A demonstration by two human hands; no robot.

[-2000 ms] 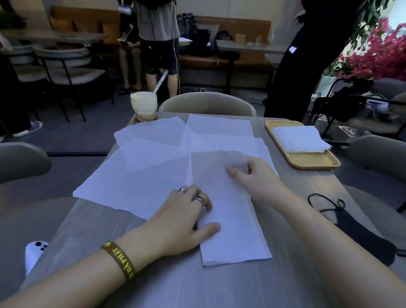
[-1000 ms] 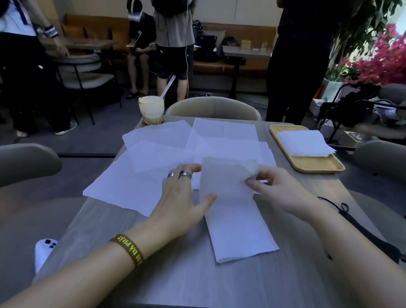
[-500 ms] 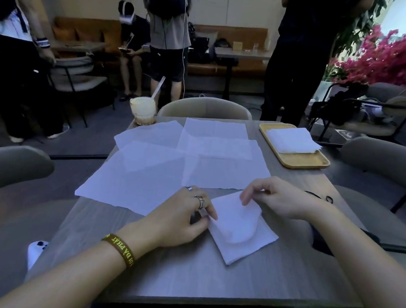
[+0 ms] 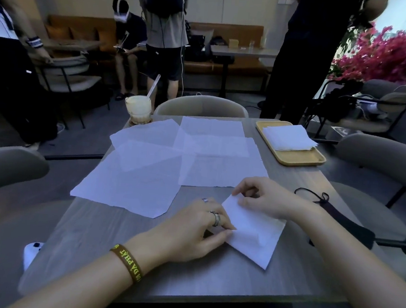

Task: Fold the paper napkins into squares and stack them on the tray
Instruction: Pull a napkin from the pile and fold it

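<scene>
The unfolded sheets [image 4: 146, 173] are left spread over the middle of the table [image 4: 95, 250]. The napkin [image 4: 254, 234], a long strip 1 second ago, has been doubled into a near square on the table's near right. Its left edge is pinched by the curled left hand [image 4: 190, 229] and its far corner by the right hand [image 4: 264, 198]. Only creasing and a move to the tray [image 4: 299, 158] at far right are judged to remain.
</scene>
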